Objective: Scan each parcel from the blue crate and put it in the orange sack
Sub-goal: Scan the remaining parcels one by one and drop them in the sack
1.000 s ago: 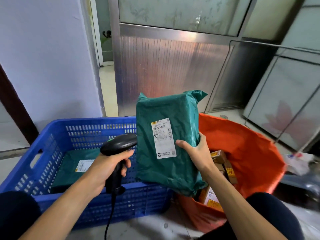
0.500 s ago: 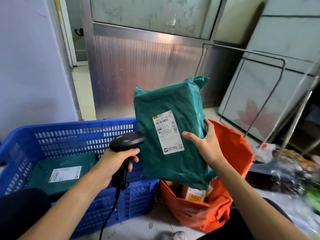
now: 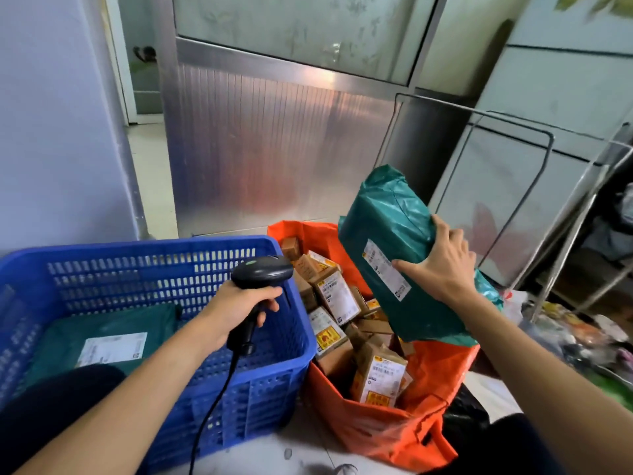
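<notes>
My right hand (image 3: 442,265) grips a green plastic-wrapped parcel (image 3: 387,231) with a white label, tilted, held over the open orange sack (image 3: 383,430). The sack holds several brown cardboard boxes (image 3: 376,375) with yellow and white labels. My left hand (image 3: 239,303) grips a black handheld scanner (image 3: 262,274) by its handle, above the right side of the blue crate (image 3: 171,269); its cable hangs down in front of the crate. One more green parcel (image 3: 102,337) with a white label lies flat in the crate.
A ribbed metal door panel (image 3: 274,149) stands behind the crate and sack. A metal wire frame (image 3: 534,173) leans at the right against pale panels. Cluttered bags and wrappers (image 3: 582,337) lie on the floor at the far right. A pale wall (image 3: 61,132) stands at the left.
My right hand has carried the green parcel right and down, from in front of the scanner to over the orange sack. The view has turned toward the sack; the scanner hand stayed above the crate.
</notes>
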{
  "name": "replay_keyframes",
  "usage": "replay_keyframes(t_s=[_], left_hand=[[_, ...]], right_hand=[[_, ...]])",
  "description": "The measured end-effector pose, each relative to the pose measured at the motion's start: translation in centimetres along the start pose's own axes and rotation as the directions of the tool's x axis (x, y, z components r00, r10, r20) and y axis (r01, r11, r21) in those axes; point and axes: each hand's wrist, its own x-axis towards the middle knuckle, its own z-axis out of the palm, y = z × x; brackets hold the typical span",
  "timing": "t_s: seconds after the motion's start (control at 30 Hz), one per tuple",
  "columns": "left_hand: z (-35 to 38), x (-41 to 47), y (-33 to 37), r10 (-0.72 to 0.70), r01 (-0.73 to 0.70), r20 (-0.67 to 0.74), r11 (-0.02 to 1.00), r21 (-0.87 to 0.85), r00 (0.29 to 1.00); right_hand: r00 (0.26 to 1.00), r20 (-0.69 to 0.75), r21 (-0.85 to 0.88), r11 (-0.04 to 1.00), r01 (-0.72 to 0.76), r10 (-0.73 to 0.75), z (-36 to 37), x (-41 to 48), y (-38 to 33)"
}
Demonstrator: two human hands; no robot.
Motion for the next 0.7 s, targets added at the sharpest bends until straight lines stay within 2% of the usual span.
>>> replay_keyframes(t_s=[0.17,0.33,0.57,0.63,0.7], left_hand=[[0.1,0.9,0.0,-0.016,0.016,-0.001,1.0,-0.025,1.0],[-0.4,1.4,-0.1,-0.013,0.013,0.006,1.0,0.005,1.0],[-1.4,2.3,-0.5,-0.017,0.017,-0.022,1.0,-0.01,1.0],[-1.5,2.3,-0.5,-0.013,0.012,-0.019,1.0,-0.004,1.0],[-1.6,2.1,-0.4,-0.005,0.005,-0.012,1.0,-0.007,1.0]], right_hand=[[0.984,0.122,-0.09,0.989,-0.118,0.128,3.0,0.4,1.3],[0.968,0.225,-0.208,0.976,-0.065,0.113,6.1,0.7,1.4],[0.993,0.085,-0.357,0.933,-0.049,0.085,9.7,1.6,1.1],[0.982,0.16,-0.405,0.914,-0.029,0.103,11.8,0.8,1.7],[0.933,0.333,-0.414,0.91,0.015,0.136,14.2,-0.5,2.5]])
